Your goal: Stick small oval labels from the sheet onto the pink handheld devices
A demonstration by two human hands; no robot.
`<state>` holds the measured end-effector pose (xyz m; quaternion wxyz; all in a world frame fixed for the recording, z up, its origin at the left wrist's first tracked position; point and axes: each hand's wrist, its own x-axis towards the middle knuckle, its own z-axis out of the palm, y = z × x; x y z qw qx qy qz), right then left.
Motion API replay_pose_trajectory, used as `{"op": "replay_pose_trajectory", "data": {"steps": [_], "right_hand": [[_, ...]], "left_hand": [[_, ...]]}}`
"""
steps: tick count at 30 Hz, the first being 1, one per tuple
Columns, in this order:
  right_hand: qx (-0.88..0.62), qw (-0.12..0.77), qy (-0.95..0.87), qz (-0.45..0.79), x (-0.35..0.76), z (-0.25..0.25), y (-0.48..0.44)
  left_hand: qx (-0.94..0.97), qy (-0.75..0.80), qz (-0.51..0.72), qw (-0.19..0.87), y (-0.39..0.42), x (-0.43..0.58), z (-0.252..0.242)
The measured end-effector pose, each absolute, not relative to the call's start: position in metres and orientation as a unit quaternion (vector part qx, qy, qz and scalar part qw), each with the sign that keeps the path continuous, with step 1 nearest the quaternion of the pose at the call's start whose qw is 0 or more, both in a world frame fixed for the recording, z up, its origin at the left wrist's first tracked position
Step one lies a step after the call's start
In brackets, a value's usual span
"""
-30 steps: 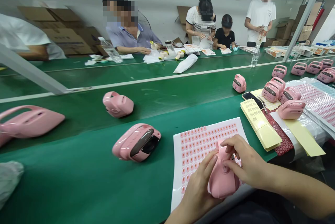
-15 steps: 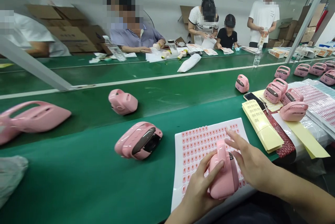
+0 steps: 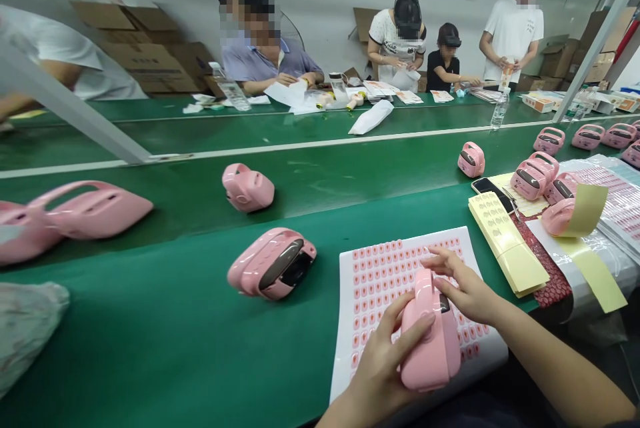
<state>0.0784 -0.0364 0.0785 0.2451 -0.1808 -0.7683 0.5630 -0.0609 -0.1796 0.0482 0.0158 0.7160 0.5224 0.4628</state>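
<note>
A glossy pink plastic device with a top handle is gripped in my left hand, its thumb lying across the near side. My right hand is at the far side of the handle, fingers stretched out and apart, with the thumb by the dark window. Whether a small sticker is on its fingertips I cannot make out. Beneath both hands lies a white sheet of small pink-and-red stickers. To its left, another pink device with a dark panel rests on the green mat.
More pink devices stand on the green bench. At right are folded yellow sticker strips, a phone, a curled yellow strip and stacked sticker sheets. Several people work across the bench. A slanted metal post crosses the left.
The view has shifted slightly, moving the bench things rightward. My left hand keeps its hold on the device. At right, a yellow strip now curls up over a pink device. A person opposite has stretched an arm sideways.
</note>
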Motion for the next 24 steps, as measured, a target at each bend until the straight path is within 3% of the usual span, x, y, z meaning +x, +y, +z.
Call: {"op": "replay_pose_trajectory", "data": {"steps": [6, 13, 16, 20, 24], "right_hand": [[-0.175, 0.186, -0.766, 0.59, 0.065, 0.06, -0.026], [-0.191, 0.244, -0.677, 0.667, 0.032, 0.084, -0.029], [-0.275, 0.286, -0.694, 0.601, 0.007, 0.109, -0.001], [-0.397, 0.307, -0.757, 0.42, -0.04, 0.126, 0.052], [-0.449, 0.322, -0.764, 0.333, -0.083, 0.12, 0.099]], "left_hand": [[0.681, 0.527, 0.5, 0.096, -0.184, -0.065, 0.055], [0.56, 0.577, 0.545, 0.238, -0.2, -0.1, 0.077], [0.496, 0.626, 0.576, 0.178, -0.201, -0.141, 0.094], [0.305, 0.713, 0.626, 0.082, -0.19, -0.226, 0.134], [0.204, 0.773, 0.583, 0.143, -0.161, -0.306, 0.16]]}}
